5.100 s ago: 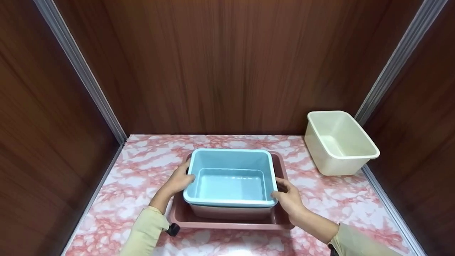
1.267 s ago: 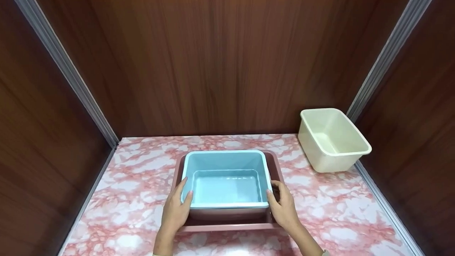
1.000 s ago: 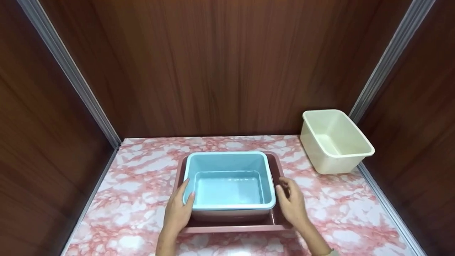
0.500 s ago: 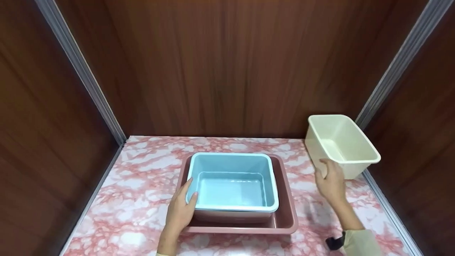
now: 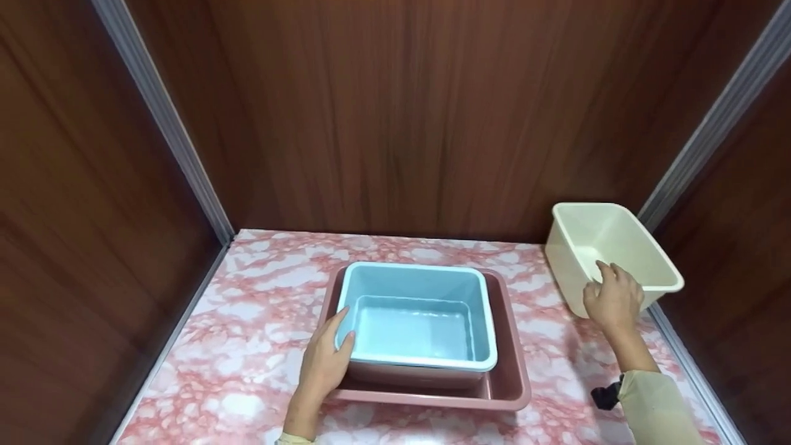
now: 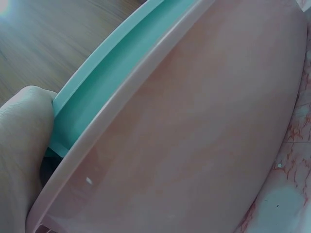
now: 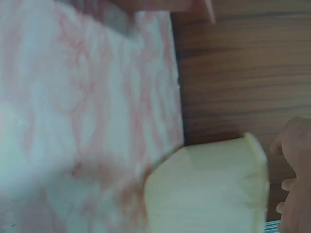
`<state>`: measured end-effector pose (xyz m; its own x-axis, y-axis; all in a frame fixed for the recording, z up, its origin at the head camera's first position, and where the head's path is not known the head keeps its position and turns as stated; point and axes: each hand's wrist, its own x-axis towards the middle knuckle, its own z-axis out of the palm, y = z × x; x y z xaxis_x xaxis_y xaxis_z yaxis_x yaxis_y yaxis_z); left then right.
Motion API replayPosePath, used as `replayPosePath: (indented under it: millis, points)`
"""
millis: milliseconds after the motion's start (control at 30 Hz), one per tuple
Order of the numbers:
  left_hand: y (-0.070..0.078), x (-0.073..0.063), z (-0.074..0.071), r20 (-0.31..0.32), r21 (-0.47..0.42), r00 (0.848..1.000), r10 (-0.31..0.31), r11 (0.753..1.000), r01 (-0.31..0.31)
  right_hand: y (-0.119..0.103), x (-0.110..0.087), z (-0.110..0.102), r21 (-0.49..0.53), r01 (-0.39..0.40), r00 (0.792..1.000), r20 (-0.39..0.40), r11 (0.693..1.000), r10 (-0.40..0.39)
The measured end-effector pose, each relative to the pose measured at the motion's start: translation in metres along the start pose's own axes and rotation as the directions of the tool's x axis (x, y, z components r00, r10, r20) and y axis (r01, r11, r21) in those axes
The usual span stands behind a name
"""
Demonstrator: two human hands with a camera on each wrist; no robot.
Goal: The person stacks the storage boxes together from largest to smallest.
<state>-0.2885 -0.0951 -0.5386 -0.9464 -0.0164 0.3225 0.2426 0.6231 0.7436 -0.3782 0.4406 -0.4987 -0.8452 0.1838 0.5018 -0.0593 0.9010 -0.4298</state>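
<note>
A light blue rectangular tub (image 5: 411,330) sits nested in a brownish-pink tub (image 5: 420,374), and both stand inside a larger, shallower pink tub (image 5: 520,371). My left hand (image 5: 324,361) holds the blue tub's left rim, thumb on the inside and the other fingers mostly hidden. In the left wrist view, the hand (image 6: 22,141) meets the blue rim (image 6: 104,51) beside the outer pink wall (image 6: 180,126). My right hand (image 5: 615,300) hovers over the near left rim of a cream tub (image 5: 568,272), fingers spread and loosely bent. From the right wrist, its fingers (image 7: 289,187) appear beside the cream rim.
The cream tub stands at the back right, near the corner of the dark wood panels (image 5: 395,123). Metal strips (image 5: 179,123) run along the panel corners. A red-and-white marbled surface (image 5: 247,346) lies under everything.
My right hand has left the blue tub's right rim and moved right to the cream tub. The left hand stays at the blue tub's left rim. The head view has shifted slightly.
</note>
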Motion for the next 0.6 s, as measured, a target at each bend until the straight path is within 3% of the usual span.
replayPosePath:
  millis: [233,600]
  points:
    - [0.002,-0.001,0.003,0.007,-0.012,1.000,-0.021,1.000,0.021,0.018,-0.001,0.013,-0.038,0.022,0.997,0.072,0.999,-0.019]
    - [0.000,-0.002,0.001,0.010,-0.020,1.000,-0.013,1.000,0.013,0.026,-0.001,0.023,-0.071,0.076,0.997,0.015,0.995,-0.075]
